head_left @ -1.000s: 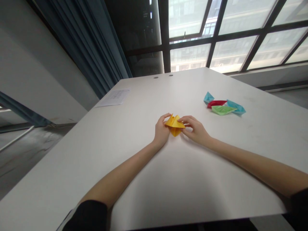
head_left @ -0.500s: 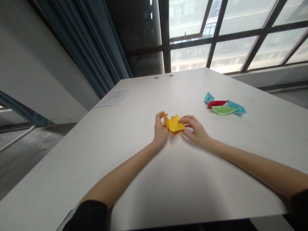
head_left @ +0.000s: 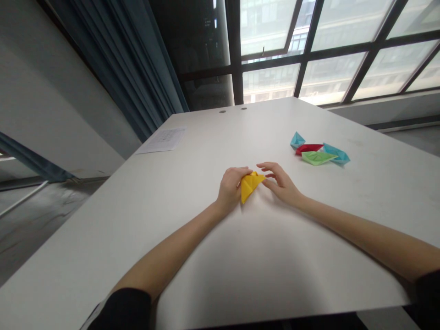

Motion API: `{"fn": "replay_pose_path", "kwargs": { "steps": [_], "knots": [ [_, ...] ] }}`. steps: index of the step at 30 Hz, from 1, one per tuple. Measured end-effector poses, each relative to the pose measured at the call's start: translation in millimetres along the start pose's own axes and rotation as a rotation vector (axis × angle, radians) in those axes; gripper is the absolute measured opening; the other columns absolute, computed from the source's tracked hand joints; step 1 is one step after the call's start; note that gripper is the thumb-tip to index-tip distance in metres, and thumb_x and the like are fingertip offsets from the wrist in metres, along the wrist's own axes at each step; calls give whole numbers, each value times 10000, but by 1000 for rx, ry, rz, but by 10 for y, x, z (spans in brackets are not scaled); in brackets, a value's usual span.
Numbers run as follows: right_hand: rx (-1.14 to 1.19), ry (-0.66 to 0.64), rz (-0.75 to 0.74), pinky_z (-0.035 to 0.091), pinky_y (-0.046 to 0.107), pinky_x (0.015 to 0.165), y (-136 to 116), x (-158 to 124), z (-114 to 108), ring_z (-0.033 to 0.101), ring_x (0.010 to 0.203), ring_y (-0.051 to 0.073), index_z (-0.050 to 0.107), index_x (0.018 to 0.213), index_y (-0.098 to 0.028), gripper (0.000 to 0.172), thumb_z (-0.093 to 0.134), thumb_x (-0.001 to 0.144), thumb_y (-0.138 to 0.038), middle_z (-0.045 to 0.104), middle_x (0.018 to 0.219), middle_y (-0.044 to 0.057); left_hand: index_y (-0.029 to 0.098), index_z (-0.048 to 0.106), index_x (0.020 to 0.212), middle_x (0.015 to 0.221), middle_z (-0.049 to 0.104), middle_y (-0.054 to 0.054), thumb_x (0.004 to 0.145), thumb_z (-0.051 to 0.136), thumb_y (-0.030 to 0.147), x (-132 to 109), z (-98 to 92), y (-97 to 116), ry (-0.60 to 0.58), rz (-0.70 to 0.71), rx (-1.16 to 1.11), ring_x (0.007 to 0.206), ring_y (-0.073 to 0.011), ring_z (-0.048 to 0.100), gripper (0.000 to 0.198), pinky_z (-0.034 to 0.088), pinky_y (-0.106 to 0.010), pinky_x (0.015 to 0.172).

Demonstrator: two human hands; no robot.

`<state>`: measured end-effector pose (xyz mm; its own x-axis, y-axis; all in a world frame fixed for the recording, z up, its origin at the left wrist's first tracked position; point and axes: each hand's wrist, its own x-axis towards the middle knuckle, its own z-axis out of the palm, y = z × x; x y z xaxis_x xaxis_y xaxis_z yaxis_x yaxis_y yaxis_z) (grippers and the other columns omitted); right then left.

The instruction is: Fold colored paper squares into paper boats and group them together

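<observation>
A folded yellow paper (head_left: 250, 185) is held near the middle of the white table (head_left: 206, 256), one pointed corner turned down towards me. My left hand (head_left: 232, 185) grips it from the left, fingers over its top edge and part of the paper hidden behind them. On the right, my right hand (head_left: 280, 184) has its fingers apart, with the thumb close to the paper's right tip; whether they touch is hard to tell.
Folded paper boats lie at the right: a green one (head_left: 318, 158), a red one (head_left: 308, 149) and two blue ones (head_left: 337, 154). A printed sheet (head_left: 163, 140) lies at the table's far left, near a blue curtain (head_left: 137, 68).
The yellow paper has turned, and its open folds now look flatter and narrower. My left fingers have moved over its top, and my right fingers have come off it and spread.
</observation>
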<state>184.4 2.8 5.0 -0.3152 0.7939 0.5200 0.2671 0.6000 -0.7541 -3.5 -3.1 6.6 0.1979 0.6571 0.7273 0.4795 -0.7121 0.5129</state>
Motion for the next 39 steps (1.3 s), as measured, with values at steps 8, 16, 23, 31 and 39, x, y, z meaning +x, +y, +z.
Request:
{"fn": "replay_pose_path", "kwargs": {
  "steps": [8,16,23,31,39],
  "knots": [
    [-107,-91,-158,488,357,782,-10,38,-76,573,912,179,579,1001,-231,280,501,752,-127,603,988,54,204,557,860,922,667,-47,837,505,200,16,-17,-41,-32,133,79,942,-158,592,57,434,-330,851],
    [-122,-81,-141,523,325,738,19,36,-140,602,789,157,589,821,-217,89,529,758,-203,637,853,37,198,566,890,955,661,-62,824,504,224,-15,-14,-144,-103,12,6,912,-161,606,95,471,-310,824],
    [-210,-124,-202,509,340,791,8,20,-205,627,828,171,603,924,-231,159,514,792,-234,663,899,45,198,593,877,878,664,-14,766,528,152,-1,-46,-136,-73,-143,-28,823,-141,614,136,479,-268,768],
    [-313,-24,-175,538,272,658,17,-6,-186,661,738,153,627,891,-227,136,544,800,-283,700,870,22,175,604,831,787,652,5,726,562,145,33,-15,-119,11,-236,-169,727,-119,602,117,483,-249,723],
    [-77,17,66,541,311,705,35,28,-166,668,712,168,634,843,-192,172,593,767,-341,698,826,42,208,579,1107,1067,649,-33,776,469,98,2,4,-123,-51,-188,-149,857,-123,622,366,495,-245,766]
  ]
}}
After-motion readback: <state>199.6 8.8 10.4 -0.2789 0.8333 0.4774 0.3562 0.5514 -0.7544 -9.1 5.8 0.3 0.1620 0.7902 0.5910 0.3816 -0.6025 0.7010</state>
